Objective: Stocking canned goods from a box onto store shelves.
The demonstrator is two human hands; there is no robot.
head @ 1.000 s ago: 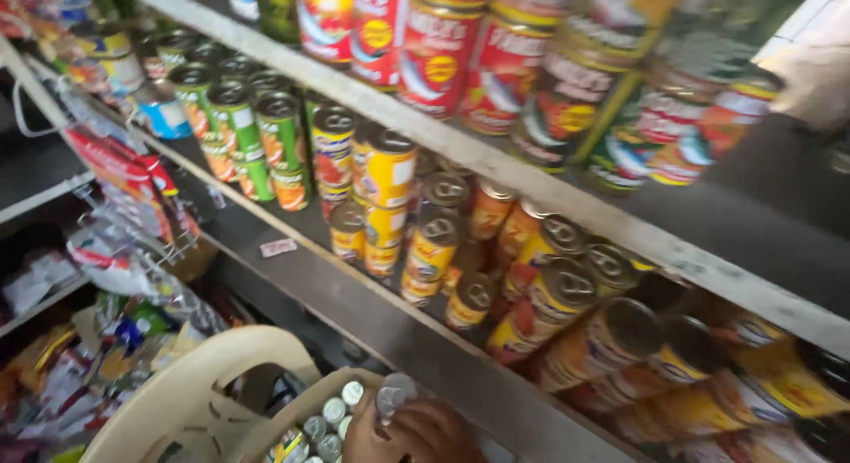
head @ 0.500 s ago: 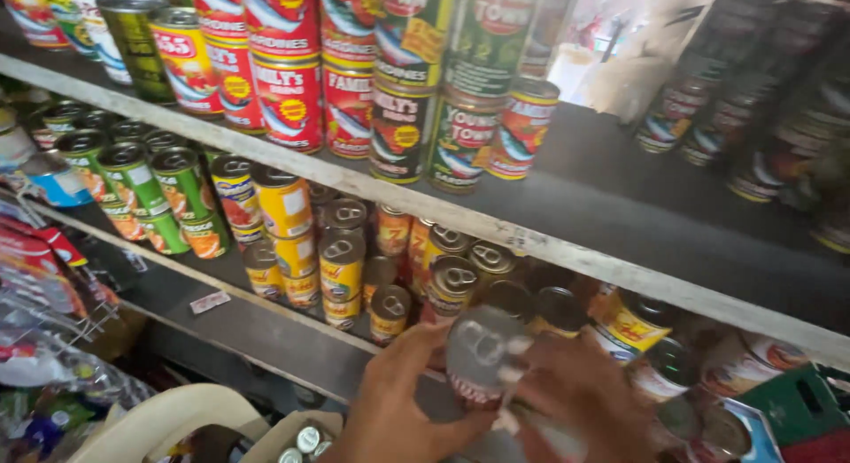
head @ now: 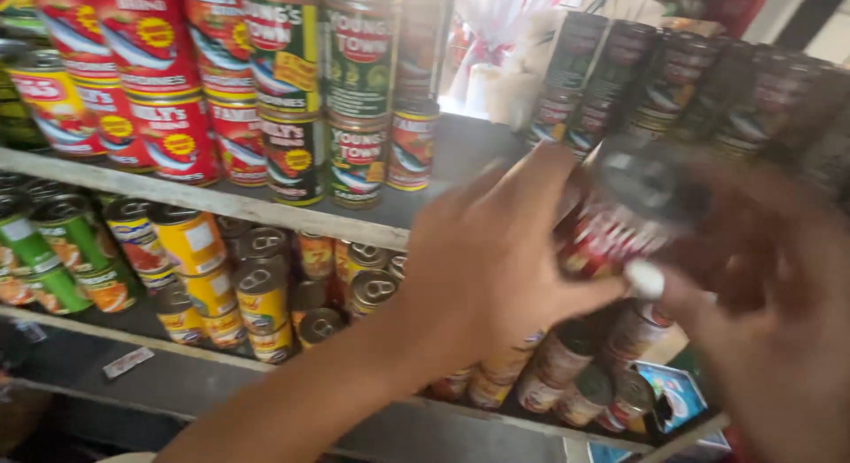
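Note:
I hold a tin can (head: 630,211) with a red label and a grey lid in both hands, raised in front of the upper shelf (head: 257,208). My left hand (head: 496,259) wraps its left side, thumb under the base. My right hand (head: 761,277) grips it from the right and is blurred. The can sits level with a bare stretch of the upper shelf, between the stacked red and green cans (head: 292,91) and a row of dark cans (head: 673,82).
The lower shelf (head: 177,374) holds yellow, green and orange cans (head: 190,250) lying and standing in rows. More cans (head: 575,383) sit below my hands. White plastic bags (head: 505,38) hang behind the upper shelf. A blue packet (head: 673,397) lies at the lower right.
Both hands have lifted the can from near the lower shelf up to the level of the upper shelf, and my view has swung right and upward.

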